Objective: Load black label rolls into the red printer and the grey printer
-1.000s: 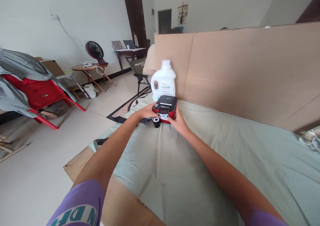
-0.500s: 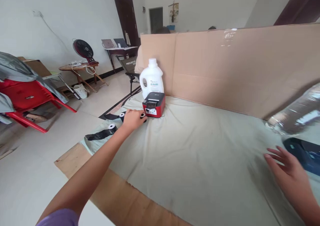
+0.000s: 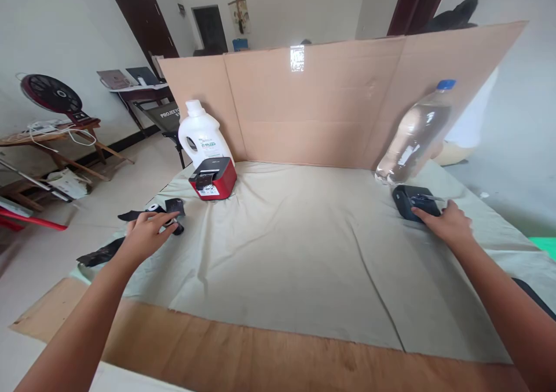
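My left hand (image 3: 146, 234) is at the left of the cloth, thumb and fingers closed around a small black roll (image 3: 177, 229) with a white core. A loose black strip (image 3: 175, 207) stands just behind that roll. Another black roll (image 3: 154, 208) lies beyond my fingers, and a black strip (image 3: 102, 253) stretches out to the left, partly hidden by the hand. Over on the right, my right hand (image 3: 452, 225) grips a black box-shaped device (image 3: 414, 202), thumb along its front and fingers at its right side. A red and black label printer (image 3: 214, 179) stands behind the rolls.
A white jug (image 3: 204, 134) stands behind the printer, and a clear bottle with blue cap (image 3: 412, 131) leans at the right. A cardboard screen (image 3: 304, 108) borders the back. Pale cloth (image 3: 286, 253) covers the wooden board (image 3: 243, 345). A dark object (image 3: 534, 296) lies at the right edge.
My view has turned right, bringing the whole bottle into sight. My right hand, earlier open beside the black device, now grips it. A black strip now shows by my left hand's roll.
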`<state>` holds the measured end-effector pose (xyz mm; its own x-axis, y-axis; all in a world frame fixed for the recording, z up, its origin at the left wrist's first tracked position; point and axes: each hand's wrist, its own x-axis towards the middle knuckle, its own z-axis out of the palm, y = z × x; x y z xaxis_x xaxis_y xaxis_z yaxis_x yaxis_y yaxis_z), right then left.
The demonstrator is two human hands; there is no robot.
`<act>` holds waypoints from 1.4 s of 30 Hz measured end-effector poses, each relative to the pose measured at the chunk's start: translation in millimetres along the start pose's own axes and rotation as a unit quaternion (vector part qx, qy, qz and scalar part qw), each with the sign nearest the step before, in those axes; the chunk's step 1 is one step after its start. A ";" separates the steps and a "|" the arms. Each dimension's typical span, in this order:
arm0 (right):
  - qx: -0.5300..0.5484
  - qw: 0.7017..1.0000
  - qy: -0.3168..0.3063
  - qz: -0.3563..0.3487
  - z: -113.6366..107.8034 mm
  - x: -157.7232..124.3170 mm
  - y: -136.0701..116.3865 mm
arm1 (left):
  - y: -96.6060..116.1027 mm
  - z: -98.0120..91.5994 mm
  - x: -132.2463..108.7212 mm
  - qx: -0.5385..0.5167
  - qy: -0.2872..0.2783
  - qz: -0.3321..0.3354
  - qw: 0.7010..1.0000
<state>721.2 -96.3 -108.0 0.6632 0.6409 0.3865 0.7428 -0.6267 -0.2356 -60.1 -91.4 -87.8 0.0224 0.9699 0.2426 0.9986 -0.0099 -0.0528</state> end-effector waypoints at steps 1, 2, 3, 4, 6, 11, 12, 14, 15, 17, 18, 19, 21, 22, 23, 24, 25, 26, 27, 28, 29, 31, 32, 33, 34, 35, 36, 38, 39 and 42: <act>0.016 0.998 -0.052 0.024 0.1 1.7 -8.7 | -2.3 0.7 -1.4 0.003 -0.004 -0.005 1.000; 0.029 0.994 -0.092 0.041 0.1 2.2 -16.5 | -3.8 1.2 -2.9 0.002 -0.008 -0.010 1.000; 0.034 0.991 -0.116 0.051 0.3 1.9 -22.9 | -4.2 1.3 -4.3 -0.001 -0.011 -0.015 1.000; 0.031 0.991 -0.120 0.052 0.8 1.2 -27.5 | -3.3 0.6 -5.7 -0.007 -0.010 -0.020 1.000; 0.017 0.991 -0.122 0.052 2.5 -0.9 -31.8 | 4.6 -3.7 -7.7 -0.017 0.008 -0.024 1.000; 0.001 0.994 -0.105 0.029 -3.3 -20.7 -50.3 | 87.5 -23.5 0.5 -0.084 0.092 0.085 0.989; 0.000 0.994 -0.105 -0.006 -7.3 -30.6 -62.3 | 115.7 -25.4 4.4 -0.114 0.072 0.133 0.982; 0.011 0.988 -0.116 -0.099 -16.7 -58.5 -96.5 | 176.3 -23.6 12.0 -0.166 -0.012 0.241 0.956; 0.023 0.985 -0.118 -0.126 -21.1 -75.9 -117.4 | 205.6 -19.9 14.5 -0.181 -0.055 0.285 0.940; 0.068 0.974 -0.120 -0.177 -28.0 -114.9 -161.2 | 254.5 -8.2 15.3 -0.183 -0.141 0.321 0.919; 0.092 0.969 -0.123 -0.195 -30.0 -134.8 -181.6 | 272.3 -1.4 13.5 -0.180 -0.168 0.323 0.914; 0.110 0.965 -0.126 -0.201 -31.2 -153.8 -199.7 | 285.2 5.1 10.6 -0.185 -0.171 0.316 0.915; 0.129 0.961 -0.135 -0.205 -32.2 -186.3 -226.9 | 298.3 15.6 3.4 -0.205 -0.145 0.288 0.924; 0.131 0.961 -0.135 -0.204 -32.4 -198.9 -235.7 | 300.0 18.9 0.0 -0.218 -0.126 0.269 0.929; 0.129 0.962 -0.132 -0.202 -32.7 -208.8 -241.8 | 299.9 21.0 -2.6 -0.232 -0.110 0.253 0.933; 0.125 0.963 -0.127 -0.200 -33.2 -216.1 -245.4 | 298.9 22.1 -4.4 -0.245 -0.099 0.242 0.934; 0.122 0.965 -0.121 -0.200 -33.8 -221.2 -247.3 | 297.5 22.6 -5.2 -0.255 -0.093 0.237 0.933; 0.118 0.965 -0.116 -0.202 -34.7 -224.5 -247.8 | 296.1 22.8 -5.3 -0.263 -0.091 0.238 0.930; 0.116 0.966 -0.112 -0.203 -35.9 -226.7 -247.4 | 295.1 22.8 -4.8 -0.269 -0.092 0.243 0.927; 0.113 0.966 -0.109 -0.203 -37.1 -228.2 -246.2 | 294.4 23.0 -4.1 -0.274 -0.095 0.249 0.924; 0.110 0.967 -0.106 -0.204 -38.3 -229.5 -244.5 | 293.8 23.2 -3.2 -0.278 -0.097 0.255 0.921; 0.100 0.969 -0.097 -0.205 -40.0 -232.6 -239.9 | 292.8 23.9 -2.0 -0.287 -0.099 0.265 0.915; 0.097 0.969 -0.090 -0.208 -40.2 -234.5 -237.1 | 292.3 24.2 -1.6 -0.292 -0.099 0.272 0.912; 0.096 0.969 -0.081 -0.211 -39.8 -236.5 -234.0 | 291.6 24.3 -1.5 -0.294 -0.099 0.280 0.909; 0.099 0.969 -0.069 -0.216 -38.8 -238.5 -230.9 | 291.0 24.3 -1.3 -0.294 -0.099 0.287 0.906; 0.106 0.968 -0.056 -0.220 -37.3 -240.3 -227.8 | 290.5 24.1 -1.2 -0.292 -0.099 0.292 0.905; 0.116 0.967 -0.042 -0.223 -35.4 -241.7 -224.9 | 290.2 23.9 -1.0 -0.290 -0.100 0.294 0.905; 0.135 0.964 -0.021 -0.226 -31.1 -243.7 -220.4 | 290.0 23.6 -0.4 -0.286 -0.101 0.292 0.907; 0.143 0.963 -0.014 -0.229 -28.9 -244.3 -218.9 | 290.1 23.6 -0.1 -0.285 -0.101 0.288 0.908; 0.153 0.959 -0.004 -0.238 -23.4 -245.5 -216.2 | 290.4 24.3 0.8 -0.289 -0.098 0.279 0.910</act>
<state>395.5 -128.6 -131.1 0.2427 0.8263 0.5082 0.9526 -0.1039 -0.2859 228.7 -87.6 -126.5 0.5824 0.7983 0.1532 0.6943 -0.5865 0.4170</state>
